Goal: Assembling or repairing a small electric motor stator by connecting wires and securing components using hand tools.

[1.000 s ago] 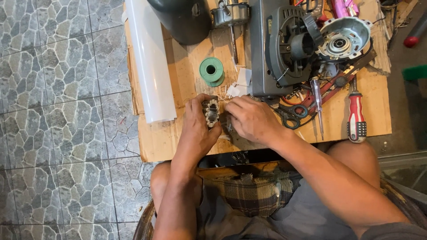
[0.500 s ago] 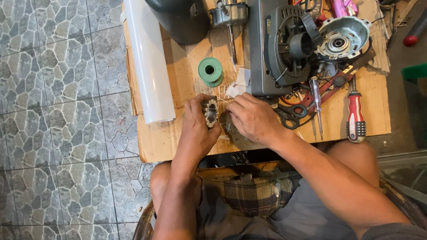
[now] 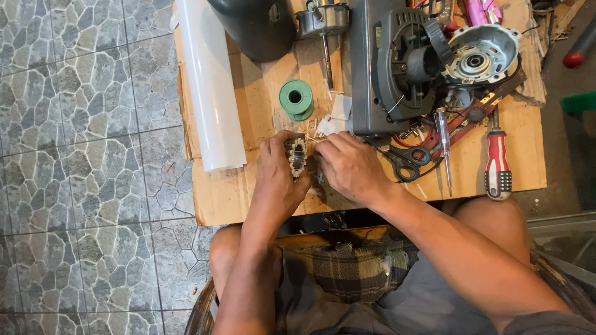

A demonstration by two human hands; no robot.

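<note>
Both hands meet near the front edge of the cardboard-covered board: my left hand (image 3: 277, 180) is wrapped around a small motor stator (image 3: 296, 157), a ring of dark laminations with pale windings, and holds it on edge just above the cardboard (image 3: 230, 192). My right hand (image 3: 351, 167) is pinched narrow, fingertips at the stator's right face; what they grip is too fine to make out.

As I judge it, the winding wire is the weak point: too hard a pull or a sharp bend at the slot could snap it or scrape its coating. My grip on the stator is one-handed, so a twist from the right hand could roll it out of my palm and off the front edge onto the tiles. Small white paper scraps (image 3: 335, 115) lie just behind my hands and could get brushed away.

On the board, a white roll of sheet (image 3: 211, 80) runs along the left edge, a green tape spool (image 3: 296, 98) sits behind my left hand, and a grey motor housing (image 3: 391, 68) with a round metal end cover (image 3: 481, 53) fills the back right. Black-handled scissors (image 3: 406, 164), a slim tester screwdriver (image 3: 444, 139) and a red-handled screwdriver (image 3: 498, 164) lie toward the right front corner. Grey stone-pattern floor tiles (image 3: 81, 155) spread to the left; I sit low, knees under the board.
</note>
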